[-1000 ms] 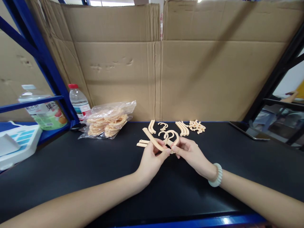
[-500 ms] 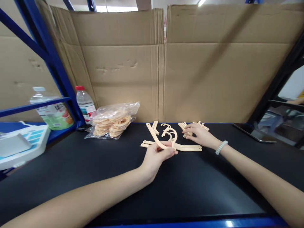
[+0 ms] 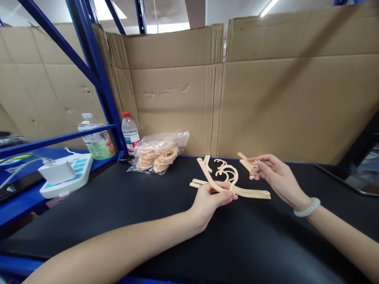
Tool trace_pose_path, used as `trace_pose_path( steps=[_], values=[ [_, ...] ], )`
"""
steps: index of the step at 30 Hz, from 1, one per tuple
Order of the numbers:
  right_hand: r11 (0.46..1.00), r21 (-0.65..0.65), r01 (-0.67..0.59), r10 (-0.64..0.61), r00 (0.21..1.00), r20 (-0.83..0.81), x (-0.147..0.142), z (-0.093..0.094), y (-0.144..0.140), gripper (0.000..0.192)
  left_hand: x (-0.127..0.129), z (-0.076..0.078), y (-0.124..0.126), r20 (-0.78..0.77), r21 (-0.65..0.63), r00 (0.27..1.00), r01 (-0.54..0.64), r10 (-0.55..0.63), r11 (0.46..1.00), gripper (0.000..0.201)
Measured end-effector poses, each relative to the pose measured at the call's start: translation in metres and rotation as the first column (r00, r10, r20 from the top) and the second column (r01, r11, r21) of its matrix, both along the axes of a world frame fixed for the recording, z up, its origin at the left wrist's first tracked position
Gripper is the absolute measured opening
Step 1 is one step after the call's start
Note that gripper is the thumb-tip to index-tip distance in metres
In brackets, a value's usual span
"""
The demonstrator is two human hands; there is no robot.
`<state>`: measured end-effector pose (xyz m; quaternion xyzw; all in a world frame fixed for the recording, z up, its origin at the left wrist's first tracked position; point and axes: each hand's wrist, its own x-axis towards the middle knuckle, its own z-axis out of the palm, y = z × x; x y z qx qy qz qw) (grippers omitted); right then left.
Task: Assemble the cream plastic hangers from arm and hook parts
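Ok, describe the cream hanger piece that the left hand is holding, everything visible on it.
The hanger piece looks like smooth cream plastic: two long, flat, gently curved arms that meet under a curled hook. One arm rises toward the cardboard wall, the other runs right, its tip low over the black table. The left hand pinches it at the joint between thumb and fingers. Loose cream strips lie just behind it; whether they touch cannot be told.
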<state>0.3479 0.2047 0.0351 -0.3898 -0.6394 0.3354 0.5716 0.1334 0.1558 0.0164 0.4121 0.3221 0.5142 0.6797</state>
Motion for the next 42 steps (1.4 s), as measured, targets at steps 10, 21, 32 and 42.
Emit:
trace_pose_path(
  steps=[10, 21, 32, 42],
  values=[
    [0.953, -0.268, -0.139, 0.040, 0.938, -0.343, -0.022, -0.003, -0.032, 0.027, -0.001, 0.001, 0.003, -0.004, 0.029, 1.000, 0.007, -0.007, 1.000, 0.030],
    [0.884, -0.376, -0.277, 0.090, 0.891, -0.445, -0.032, -0.008, -0.035, 0.056, -0.001, -0.005, 0.007, -0.010, 0.078, 1.000, 0.008, -0.007, 0.997, 0.030],
    [0.855, -0.331, -0.400, 0.317, 0.907, -0.277, -0.032, -0.011, -0.034, 0.029, -0.004, 0.000, 0.013, -0.048, 0.108, 0.985, 0.168, -0.164, 0.980, 0.025],
    [0.857, -0.230, -0.462, 0.461, 0.885, -0.060, -0.033, -0.006, -0.034, 0.023, -0.003, 0.000, 0.010, -0.147, 0.192, 0.977, 0.184, -0.157, 0.964, 0.012]
  ],
)
